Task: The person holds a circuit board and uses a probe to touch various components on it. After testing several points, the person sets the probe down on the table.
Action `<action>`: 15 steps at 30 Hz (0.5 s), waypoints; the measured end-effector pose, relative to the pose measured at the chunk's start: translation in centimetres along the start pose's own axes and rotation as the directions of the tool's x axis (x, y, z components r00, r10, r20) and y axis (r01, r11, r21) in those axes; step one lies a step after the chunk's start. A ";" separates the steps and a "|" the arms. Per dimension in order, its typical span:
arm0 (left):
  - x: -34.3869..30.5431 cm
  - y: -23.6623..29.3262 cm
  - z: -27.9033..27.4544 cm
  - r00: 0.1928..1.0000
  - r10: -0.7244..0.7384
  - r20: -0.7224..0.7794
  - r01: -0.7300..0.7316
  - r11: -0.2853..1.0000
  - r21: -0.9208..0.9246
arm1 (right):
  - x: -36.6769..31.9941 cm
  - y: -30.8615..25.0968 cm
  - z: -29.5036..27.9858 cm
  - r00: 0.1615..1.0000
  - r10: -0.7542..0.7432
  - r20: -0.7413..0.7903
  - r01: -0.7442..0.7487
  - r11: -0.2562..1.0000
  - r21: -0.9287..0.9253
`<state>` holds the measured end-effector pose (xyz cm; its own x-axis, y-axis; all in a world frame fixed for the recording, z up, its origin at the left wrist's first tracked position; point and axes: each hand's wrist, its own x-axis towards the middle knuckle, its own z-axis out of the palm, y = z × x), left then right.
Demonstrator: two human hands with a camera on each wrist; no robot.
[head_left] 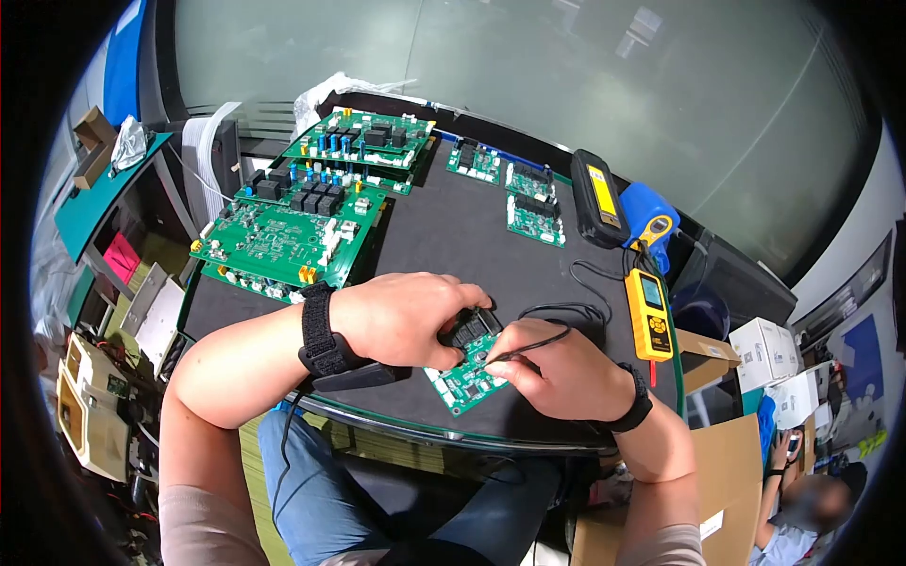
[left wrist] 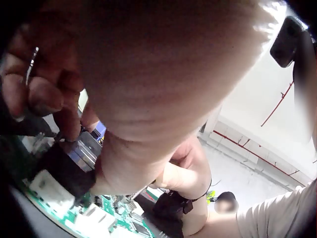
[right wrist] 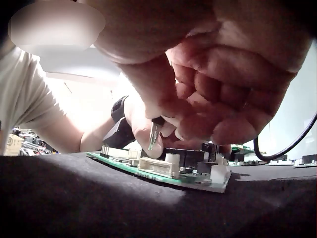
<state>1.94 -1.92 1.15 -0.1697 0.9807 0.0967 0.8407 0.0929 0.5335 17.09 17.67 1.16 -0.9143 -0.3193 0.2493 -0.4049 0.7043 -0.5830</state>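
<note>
A small green circuit board (head_left: 462,389) with white connectors and black blocks lies on the dark mat in front of the person. The left hand (head_left: 404,316) grips it from the far left, thumb and fingers around the black blocks (head_left: 472,328). Above the near right part of the board, the right hand (head_left: 576,375) pinches the end of a black cable (head_left: 533,347). In the right wrist view a metal tip (right wrist: 154,135) points down from its thumb and fingers, close over a white connector (right wrist: 157,166). Fingers partly hide the board's far side.
Stacked larger green boards (head_left: 283,236) stand at the left. Several small boards (head_left: 534,217) lie at the back. To the right are a black case (head_left: 596,198), a blue-and-yellow device (head_left: 651,222) and a yellow meter (head_left: 649,316). Another person (head_left: 802,514) is at the far right.
</note>
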 end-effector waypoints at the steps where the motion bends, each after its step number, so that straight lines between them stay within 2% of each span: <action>1: 0.1 0.0 -0.1 1.000 0.003 0.001 -0.003 1.000 -0.003 | 0.0 0.1 0.0 1.000 -0.016 0.007 0.016 1.000 0.007; 4: 0.2 0.3 -0.4 0.998 -0.043 0.043 0.045 0.998 -0.036 | -0.2 0.2 0.1 0.998 -0.050 0.032 0.049 0.999 0.023; 6: 0.1 0.0 -0.3 0.999 0.036 -0.002 -0.036 0.999 -0.014 | -0.2 0.4 0.2 0.996 -0.082 0.026 0.081 0.997 0.010; 15: 0.1 -0.1 0.0 0.999 0.045 -0.020 -0.045 0.999 -0.004 | 0.1 0.1 0.3 0.990 -0.132 0.044 0.134 0.990 -0.045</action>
<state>1.84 -1.85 1.06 -0.1419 0.9802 0.1378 0.8457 0.0477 0.5315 16.95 17.55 0.92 -0.8516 -0.4371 0.2892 -0.5235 0.6830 -0.5094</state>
